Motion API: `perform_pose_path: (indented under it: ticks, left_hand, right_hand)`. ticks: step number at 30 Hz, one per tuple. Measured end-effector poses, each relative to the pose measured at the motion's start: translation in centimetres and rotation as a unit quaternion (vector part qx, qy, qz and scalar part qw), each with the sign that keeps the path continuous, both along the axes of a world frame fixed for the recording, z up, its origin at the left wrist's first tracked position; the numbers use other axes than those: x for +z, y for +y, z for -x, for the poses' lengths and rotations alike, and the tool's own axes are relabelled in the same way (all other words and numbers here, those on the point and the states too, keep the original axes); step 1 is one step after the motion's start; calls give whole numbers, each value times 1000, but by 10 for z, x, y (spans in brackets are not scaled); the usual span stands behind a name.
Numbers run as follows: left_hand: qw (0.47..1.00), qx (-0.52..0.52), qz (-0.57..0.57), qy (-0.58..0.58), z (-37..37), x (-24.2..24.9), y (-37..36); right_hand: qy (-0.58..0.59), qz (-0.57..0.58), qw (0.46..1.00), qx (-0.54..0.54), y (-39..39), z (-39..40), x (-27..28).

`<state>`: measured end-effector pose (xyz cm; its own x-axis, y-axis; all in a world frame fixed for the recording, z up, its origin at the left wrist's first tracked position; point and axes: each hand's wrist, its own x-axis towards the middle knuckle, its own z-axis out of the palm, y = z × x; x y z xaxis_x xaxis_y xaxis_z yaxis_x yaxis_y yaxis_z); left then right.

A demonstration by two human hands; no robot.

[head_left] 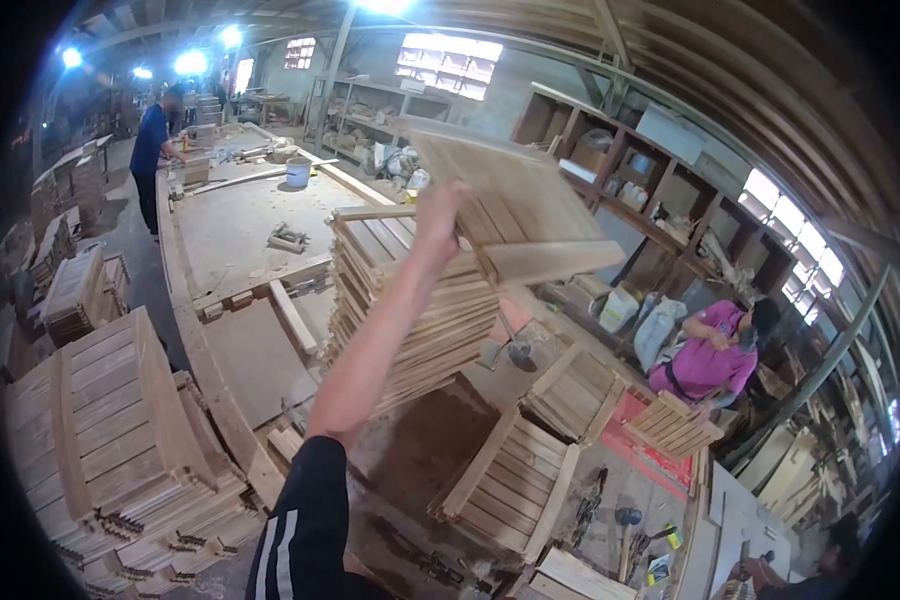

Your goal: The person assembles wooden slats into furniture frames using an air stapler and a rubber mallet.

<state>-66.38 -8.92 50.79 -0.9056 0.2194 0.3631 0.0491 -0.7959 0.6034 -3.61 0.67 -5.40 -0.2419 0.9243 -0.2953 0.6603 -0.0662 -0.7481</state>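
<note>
One tall stack [445,330] sits beneath a raised, tilted wooden panel [530,200], likely stiff and moderately heavy, best held by opposite edges; the left hand [440,215] has its fingers closed on one edge. The right hand is out of view.

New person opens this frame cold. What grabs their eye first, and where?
Probably the raised wooden panel at upper centre, gripped at its edge by the person's left hand. Next, likely the tall stack of panels just below it in the picture. After that, the pink-shirted co-worker on the right and the glaring lights at upper left.
</note>
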Motion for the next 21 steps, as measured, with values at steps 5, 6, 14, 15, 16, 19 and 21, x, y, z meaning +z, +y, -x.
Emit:
perform_pose_path:
  ticks: [5, 6, 14, 15, 16, 19, 21]
  left_hand:
    - [997, -56, -39, 42, 118, -10, -23]
    - [995, -77, -3, 58, 159, -25, -29]
    - [550, 519, 636, 150, 174, -129, -90]
    - [547, 488, 647, 209, 161, -127, -84]
    - [542, 452, 656, 267, 149, -127, -76]
    - [503, 338, 702, 374, 109, -122, -44]
    - [449, 278, 727, 438, 94, -132, -27]
  right_hand:
    - [-27, -6, 999, 45, 20, 60, 19]
    - [-31, -5, 998, 53, 23, 66, 20]
    - [-67, 29, 989, 131, 7, 91, -18]
    - [-71, 36, 986, 148, 1, 93, -25]
    - [-74, 43, 983, 165, -7, 93, -32]
    - [-68, 57, 974, 209, -24, 89, -54]
    - [-83, 27, 974, 209, -29, 90, -57]
